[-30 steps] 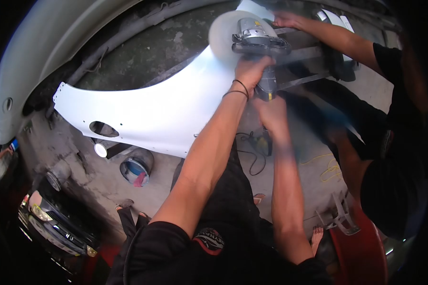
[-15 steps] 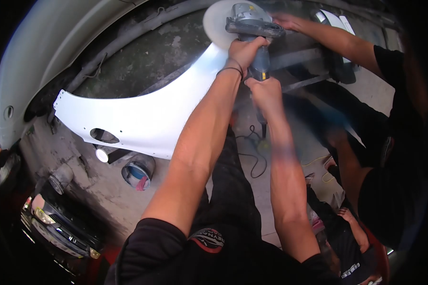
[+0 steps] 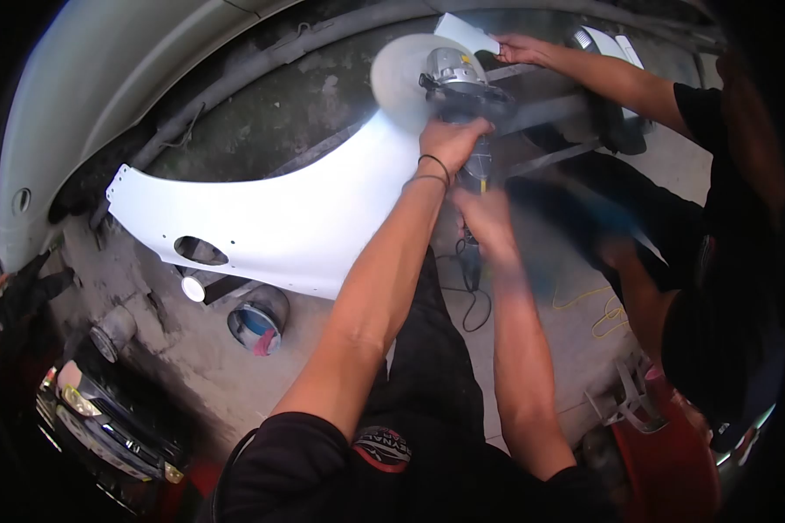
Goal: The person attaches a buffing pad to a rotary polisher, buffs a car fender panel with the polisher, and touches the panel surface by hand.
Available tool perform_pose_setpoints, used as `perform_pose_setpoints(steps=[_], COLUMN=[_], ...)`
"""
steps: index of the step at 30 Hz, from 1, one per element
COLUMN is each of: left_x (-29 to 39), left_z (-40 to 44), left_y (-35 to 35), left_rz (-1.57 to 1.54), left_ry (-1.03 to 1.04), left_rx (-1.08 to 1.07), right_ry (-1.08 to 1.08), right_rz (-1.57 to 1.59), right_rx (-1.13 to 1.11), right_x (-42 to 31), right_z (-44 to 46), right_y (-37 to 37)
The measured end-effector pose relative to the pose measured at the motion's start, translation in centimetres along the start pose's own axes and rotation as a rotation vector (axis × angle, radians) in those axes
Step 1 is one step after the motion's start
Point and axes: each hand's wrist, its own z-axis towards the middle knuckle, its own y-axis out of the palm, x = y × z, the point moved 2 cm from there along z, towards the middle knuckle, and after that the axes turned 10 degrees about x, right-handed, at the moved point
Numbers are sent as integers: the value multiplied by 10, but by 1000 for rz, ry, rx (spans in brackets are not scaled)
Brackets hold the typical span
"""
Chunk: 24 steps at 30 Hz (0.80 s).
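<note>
My left hand (image 3: 452,142) is wrapped round the front of a grey power polisher (image 3: 453,71), just behind its head. My right hand (image 3: 484,218) grips the rear of the same tool, near its cord. The polisher's round pale pad (image 3: 406,83) looks blurred and overlaps the upper end of a white curved car panel (image 3: 270,222). An oval hole and small holes show at the panel's left part. At the panel's far tip, a co-worker's hand (image 3: 521,50) holds its edge.
A bucket (image 3: 257,324) with a pink cloth stands below the panel, beside a stand's round end (image 3: 193,288). The co-worker in black (image 3: 724,200) is at the right. A yellow cord (image 3: 609,315) and a red part (image 3: 667,453) lie lower right. A car body (image 3: 70,96) curves at upper left.
Over the last half second, the polisher and both my hands have come down in view, back towards me. The panel's far tip shows again past the pad. The person at lower right has mostly left view.
</note>
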Motion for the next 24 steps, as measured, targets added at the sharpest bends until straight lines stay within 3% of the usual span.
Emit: perform_pose_setpoints(steps=[2, 7, 15, 17, 19, 24], left_x=[-35, -77, -28, 1, 19, 0], left_z=[-39, -98, 14, 40, 60, 27], left_y=[-20, -47, 31, 44, 49, 22], left_rz=[2, 11, 87, -28, 2, -126], left_ry=[66, -60, 64, 58, 38, 138], left_rx=[32, 52, 90, -47, -49, -61], right_ry=[39, 87, -49, -65, -48, -84], right_rz=[-9, -88, 40, 31, 41, -45], right_rx=[11, -19, 11, 14, 23, 0], right_x=[33, 84, 17, -13, -27, 0], right_z=[-37, -81, 21, 49, 64, 48], right_y=[-4, -14, -19, -18, -13, -5])
